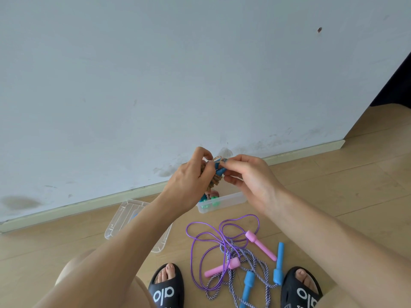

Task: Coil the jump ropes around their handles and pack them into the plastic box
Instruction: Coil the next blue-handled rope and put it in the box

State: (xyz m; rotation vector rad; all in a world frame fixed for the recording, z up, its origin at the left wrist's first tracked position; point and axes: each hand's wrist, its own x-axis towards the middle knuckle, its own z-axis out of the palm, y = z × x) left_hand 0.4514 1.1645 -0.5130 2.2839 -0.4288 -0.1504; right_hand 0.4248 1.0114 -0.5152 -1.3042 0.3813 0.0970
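The plastic box [231,200] is sitting open on the floor by the far wall, directly below and just beyond the raised hands, so the bundle only has to go down into it; one coiled rope with green ends is already lying inside. Its lid [124,215] is lying to the left. On the near floor two ropes are tangled together: a purple rope [201,247] with two pink handles and a striped rope [251,261] with two blue handles. The left hand [189,181] is clutching the brown coiled bundle [215,180], its long axis upright. The right hand [251,174] is pinching the bundle's blue handle tip [219,171].
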